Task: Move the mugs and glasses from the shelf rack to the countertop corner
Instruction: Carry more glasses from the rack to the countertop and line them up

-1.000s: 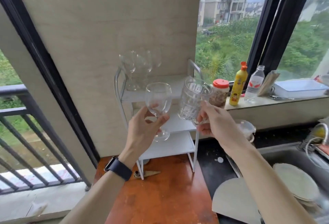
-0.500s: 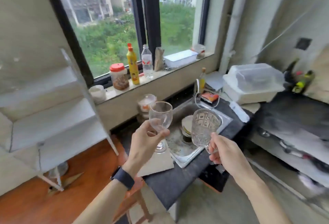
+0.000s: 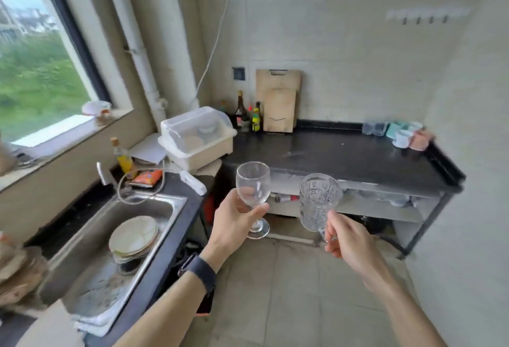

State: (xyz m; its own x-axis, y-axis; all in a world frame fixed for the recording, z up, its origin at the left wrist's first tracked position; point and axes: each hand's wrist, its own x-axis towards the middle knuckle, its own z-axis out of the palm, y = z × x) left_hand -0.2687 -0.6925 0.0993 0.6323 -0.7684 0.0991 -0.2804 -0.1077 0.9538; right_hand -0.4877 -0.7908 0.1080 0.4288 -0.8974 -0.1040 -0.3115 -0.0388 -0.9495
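My left hand (image 3: 234, 222) grips a clear wine glass (image 3: 252, 184) around the lower bowl and stem, holding it upright. A patterned glass mug (image 3: 317, 201) hangs from my right hand (image 3: 348, 239), which pinches its handle. Both are held in the air over the floor, in front of the black countertop (image 3: 330, 154). At the countertop's far right corner stand several mugs and glasses (image 3: 399, 133). The shelf rack is out of view.
A steel sink (image 3: 110, 277) with stacked plates (image 3: 133, 235) lies at lower left. A white dish box (image 3: 197, 137), bottles (image 3: 248, 116) and cutting boards (image 3: 278, 98) stand at the counter's back left. An open shelf (image 3: 371, 203) runs under the countertop. Tiled floor (image 3: 275, 291) stretches ahead.
The view has swung right, from the shelf rack past the sink to the black countertop. Both hands keep the same hold on the wine glass and the glass mug.
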